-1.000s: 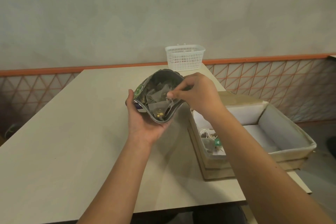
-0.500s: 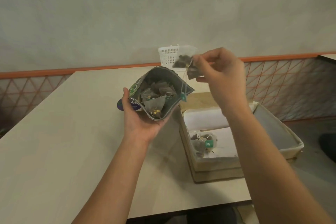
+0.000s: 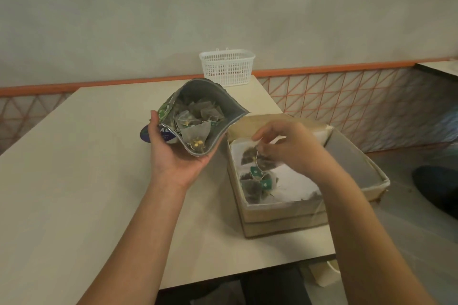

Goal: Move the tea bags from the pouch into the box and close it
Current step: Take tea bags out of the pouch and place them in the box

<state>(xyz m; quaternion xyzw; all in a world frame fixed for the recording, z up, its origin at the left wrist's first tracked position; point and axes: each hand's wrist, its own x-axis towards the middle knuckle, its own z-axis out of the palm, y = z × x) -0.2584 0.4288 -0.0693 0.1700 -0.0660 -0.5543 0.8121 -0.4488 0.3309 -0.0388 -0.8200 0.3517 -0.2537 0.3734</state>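
Observation:
My left hand (image 3: 173,156) cradles the open foil pouch (image 3: 218,109) above the table, its mouth turned toward me. Several pyramid tea bags (image 3: 195,136) lie inside it. My right hand (image 3: 290,148) hovers over the open cardboard box (image 3: 285,213) at the table's right edge and pinches a tea bag (image 3: 250,156) by its top, its string and green tag dangling below. Other tea bags (image 3: 255,188) with green tags rest on the white lining in the box's near corner. The box lid (image 3: 357,168) is folded open to the right.
A white plastic basket (image 3: 226,67) stands at the far edge of the beige table (image 3: 74,181). An orange-railed mesh barrier (image 3: 347,96) runs behind the table. The box overhangs the table's right edge. A dark shoe (image 3: 436,188) shows on the floor at the right.
My right hand pulled a tea bag out of the pouch, lifted it up, then brought it down and right over the box. The left hand kept holding the pouch.

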